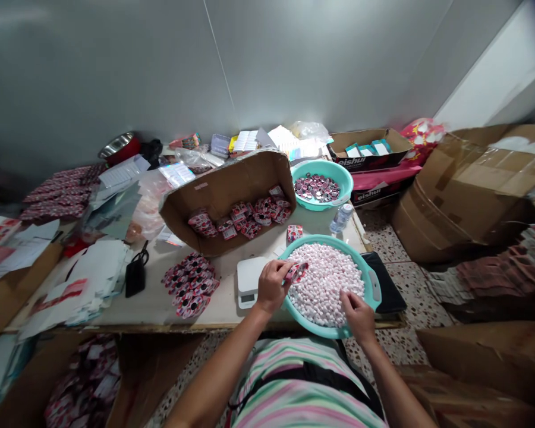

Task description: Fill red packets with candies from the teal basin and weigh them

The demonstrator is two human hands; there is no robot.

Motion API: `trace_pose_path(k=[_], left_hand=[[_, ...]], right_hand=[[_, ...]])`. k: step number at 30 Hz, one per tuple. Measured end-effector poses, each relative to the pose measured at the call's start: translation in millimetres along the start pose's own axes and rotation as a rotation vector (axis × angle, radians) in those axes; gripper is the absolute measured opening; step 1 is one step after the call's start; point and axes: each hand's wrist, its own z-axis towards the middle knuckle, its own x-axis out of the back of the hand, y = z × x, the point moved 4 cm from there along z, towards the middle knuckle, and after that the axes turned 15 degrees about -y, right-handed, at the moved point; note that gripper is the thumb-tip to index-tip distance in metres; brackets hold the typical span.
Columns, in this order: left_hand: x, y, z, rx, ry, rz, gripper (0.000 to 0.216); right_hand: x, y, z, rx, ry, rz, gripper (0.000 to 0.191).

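Note:
My left hand (273,286) is closed around a small red-and-white printed packet (296,272), held over the left side of a turquoise basin (377,288). The packet's mouth appears to face right. White candy-like pellets (325,279) fill the basin. At its right side, my right hand (359,318) has its fingers drawn together at the surface of the pellets; whatever they pinch is too small to make out. A white digital scale (248,279) lies just left of my left hand. Another printed packet (295,232) rests behind the basin.
A tilted cardboard box (191,196) holds several filled packets. Flat packets (191,284) lie left of the scale. Behind stands a second turquoise basin (348,184) with round caps, near a clear bottle (340,219). Large cartons (432,202) stand on the right.

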Motion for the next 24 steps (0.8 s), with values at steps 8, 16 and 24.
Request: trace_pose_path(k=[8,16,24], left_hand=[[-1.3,-10.1,-9.6,0.115,-0.006,-0.055,0.038],[-11.3,-12.2,-12.6,0.1,-0.021,-0.023,0.035],[-14.3,-22.4,-16.9,0.171,0.097,-0.395,0.032]], right_hand=[[-0.1,12.6,3.1,-0.027,-0.014,-0.003,0.046],[0.9,14.0,2.9,-0.055,-0.028,-0.023,0.044],[1.0,13.4,-1.6,-0.062,-0.019,-0.042,0.045]])
